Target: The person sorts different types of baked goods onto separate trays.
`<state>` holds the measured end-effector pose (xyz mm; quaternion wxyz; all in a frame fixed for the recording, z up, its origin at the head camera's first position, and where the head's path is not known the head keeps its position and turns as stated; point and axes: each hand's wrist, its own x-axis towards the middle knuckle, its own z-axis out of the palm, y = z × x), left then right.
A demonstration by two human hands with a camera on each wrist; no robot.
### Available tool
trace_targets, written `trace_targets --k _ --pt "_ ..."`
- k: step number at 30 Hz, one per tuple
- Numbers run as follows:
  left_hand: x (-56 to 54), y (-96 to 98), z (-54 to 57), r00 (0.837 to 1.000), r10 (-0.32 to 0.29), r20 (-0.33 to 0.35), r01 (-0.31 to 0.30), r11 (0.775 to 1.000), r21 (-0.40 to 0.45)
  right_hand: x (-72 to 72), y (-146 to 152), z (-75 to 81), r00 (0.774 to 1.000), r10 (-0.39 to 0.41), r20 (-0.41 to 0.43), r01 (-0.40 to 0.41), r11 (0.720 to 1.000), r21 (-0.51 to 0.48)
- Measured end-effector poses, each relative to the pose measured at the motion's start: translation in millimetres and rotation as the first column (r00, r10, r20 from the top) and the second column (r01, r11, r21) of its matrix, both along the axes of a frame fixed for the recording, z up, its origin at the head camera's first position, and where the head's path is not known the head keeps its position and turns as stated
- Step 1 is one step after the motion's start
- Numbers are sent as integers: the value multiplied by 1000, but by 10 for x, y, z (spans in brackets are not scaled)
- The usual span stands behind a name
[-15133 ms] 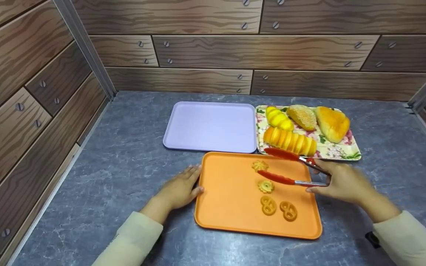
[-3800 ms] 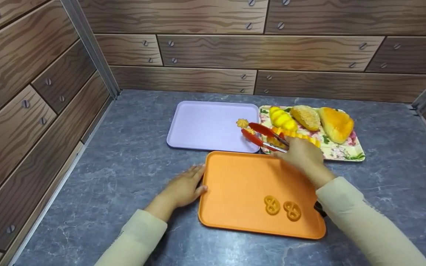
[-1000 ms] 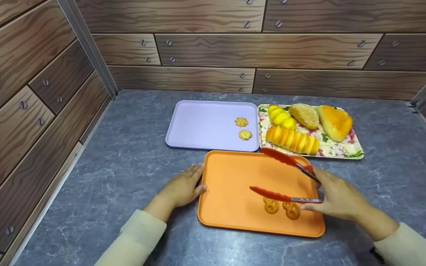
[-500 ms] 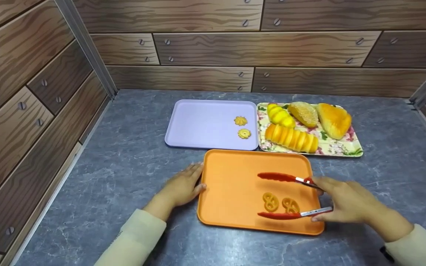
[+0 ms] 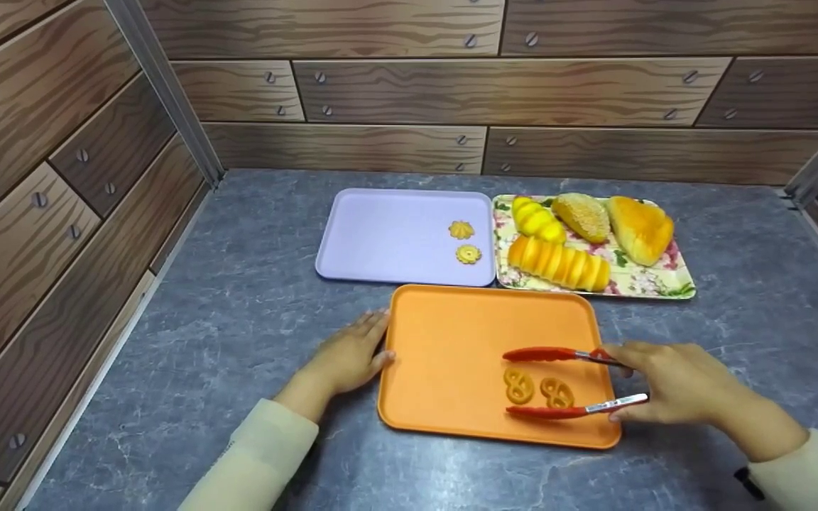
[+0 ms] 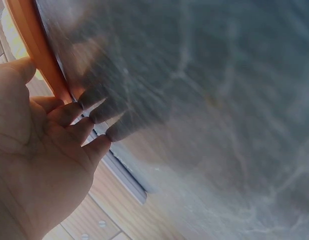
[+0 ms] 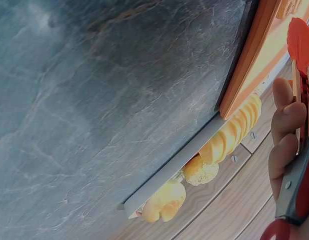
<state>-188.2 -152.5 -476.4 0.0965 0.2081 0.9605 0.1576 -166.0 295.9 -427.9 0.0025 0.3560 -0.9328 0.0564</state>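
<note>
My right hand (image 5: 679,383) grips red-tipped tongs (image 5: 551,411), spread with one arm on each side of two pretzel-shaped cookies (image 5: 519,387). Both cookies lie on the right half of the orange tray (image 5: 444,419). In the right wrist view the fingers (image 7: 284,120) wrap the handle of the tongs (image 7: 300,45). My left hand (image 5: 341,358) rests against the tray's left edge, fingers extended; the left wrist view shows that hand (image 6: 49,135) beside the orange rim (image 6: 37,45). Two flower-shaped cookies (image 5: 468,254) sit on the right side of the lilac tray (image 5: 388,238).
A floral tray (image 5: 643,287) at the back right bears a sliced loaf (image 5: 558,264), a yellow twisted roll (image 5: 537,220), a sesame bun (image 5: 582,217) and a triangular bread (image 5: 640,231). Wood-patterned walls (image 5: 380,92) close off the back and sides.
Over the earlier frames, the two flower-shaped cookies went from the orange tray to the lilac one. Since then the spread tongs have come down around the pretzel-shaped cookies. My left hand stays put.
</note>
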Motion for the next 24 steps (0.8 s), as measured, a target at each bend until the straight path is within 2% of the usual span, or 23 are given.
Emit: trace_targets --k 8,16,24 --pt "-12 -7 0 1000 -8 -10 8 1000 5 -3 22 9 999 -26 44 25 1000 11" --pt "-11 -11 -3 1000 -9 -18 9 1000 7 5 19 -20 999 -40 14 40 999 3" --pt "-3 -2 1 1000 -14 -16 14 1000 4 -10 -66 -30 997 -69 -23 67 996 -50"
